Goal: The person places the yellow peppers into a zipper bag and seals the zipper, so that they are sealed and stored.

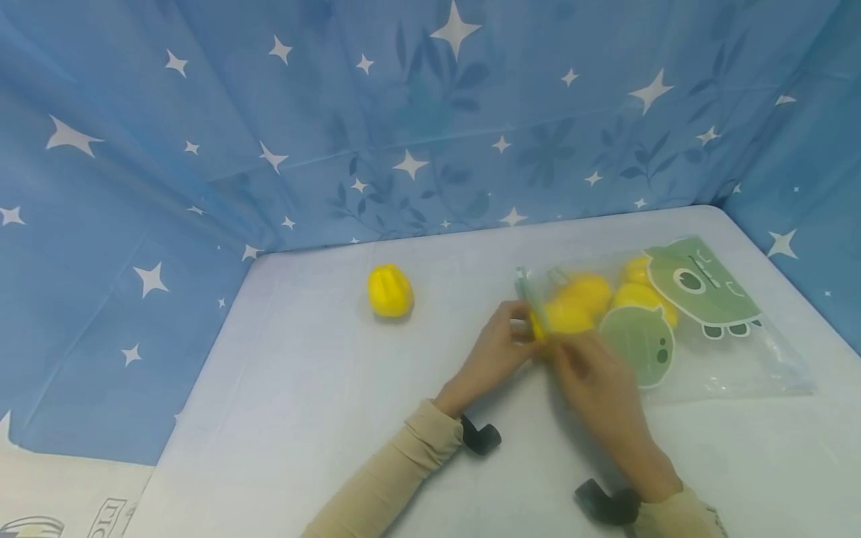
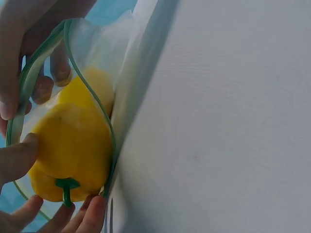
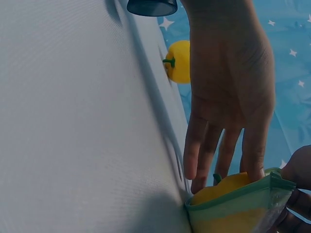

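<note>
A clear zip bag (image 1: 726, 377) with a green cartoon print lies on the table, its mouth toward the left. Several yellow toy bell peppers (image 1: 581, 299) are inside it. At the open mouth, my left hand (image 1: 494, 344) holds a yellow bell pepper (image 2: 73, 150) with a green stem, thumb on one side and fingertips on the other. The pepper is largely within the green-edged opening, with another yellow pepper behind it. My right hand (image 1: 599, 381) pinches the bag's rim, also visible at the right of the right wrist view.
One more yellow bell pepper (image 1: 390, 291) stands on the white table (image 1: 309, 403), left of the hands. A blue curtain with white stars (image 1: 410, 164) borders the table's back and sides. Black camera mounts (image 1: 480, 437) sit at both wrists.
</note>
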Demonstrator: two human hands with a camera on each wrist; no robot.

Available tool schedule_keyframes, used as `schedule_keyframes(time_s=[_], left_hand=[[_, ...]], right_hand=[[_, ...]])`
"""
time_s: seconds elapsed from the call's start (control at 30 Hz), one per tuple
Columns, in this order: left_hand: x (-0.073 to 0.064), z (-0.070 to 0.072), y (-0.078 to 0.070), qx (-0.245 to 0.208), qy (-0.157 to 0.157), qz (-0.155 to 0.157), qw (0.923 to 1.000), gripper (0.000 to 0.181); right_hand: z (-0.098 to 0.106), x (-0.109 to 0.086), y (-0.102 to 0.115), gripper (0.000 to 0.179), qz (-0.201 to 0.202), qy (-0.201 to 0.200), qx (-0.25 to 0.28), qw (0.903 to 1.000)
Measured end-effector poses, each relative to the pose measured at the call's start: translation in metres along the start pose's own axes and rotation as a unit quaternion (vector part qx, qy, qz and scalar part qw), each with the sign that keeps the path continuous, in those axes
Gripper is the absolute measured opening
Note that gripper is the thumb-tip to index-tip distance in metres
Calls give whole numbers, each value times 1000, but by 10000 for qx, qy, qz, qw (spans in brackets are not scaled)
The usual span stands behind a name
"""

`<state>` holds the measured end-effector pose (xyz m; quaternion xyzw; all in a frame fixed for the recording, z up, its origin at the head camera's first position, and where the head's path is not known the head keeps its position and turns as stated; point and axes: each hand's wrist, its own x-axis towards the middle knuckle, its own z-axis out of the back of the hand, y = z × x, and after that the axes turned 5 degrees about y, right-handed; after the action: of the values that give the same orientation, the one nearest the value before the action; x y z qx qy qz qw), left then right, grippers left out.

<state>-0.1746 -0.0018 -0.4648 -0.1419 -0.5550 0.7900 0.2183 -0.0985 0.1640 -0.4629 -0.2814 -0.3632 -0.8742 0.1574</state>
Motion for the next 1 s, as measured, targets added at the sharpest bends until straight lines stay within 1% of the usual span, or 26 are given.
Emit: schedule_keyframes(time_s=[0.13, 0.37, 0.6, 0.77, 0.9, 1.0], left_hand=[[1, -3, 2, 45, 63, -73, 9999, 56], [2, -8, 6, -118, 26, -102, 9999, 55], [0, -7, 3, 97, 156, -28, 9998, 57], [1, -6, 3, 170, 236, 29, 9996, 57], [2, -7, 5, 115, 248, 42, 9996, 53], [3, -8, 7, 19, 289, -17, 9996, 48]], right_hand=[[-1, 0, -1, 25, -20, 21, -35, 10000], [0, 0, 0, 26, -78, 72, -140, 9998], [-1, 1, 0, 25, -19, 53, -124, 9999], [-2, 1, 0, 23, 40, -8, -134, 9999], [-3, 2, 0, 21, 76, -66, -183, 9998], [-3, 2, 1, 21, 106, -124, -189, 9997]])
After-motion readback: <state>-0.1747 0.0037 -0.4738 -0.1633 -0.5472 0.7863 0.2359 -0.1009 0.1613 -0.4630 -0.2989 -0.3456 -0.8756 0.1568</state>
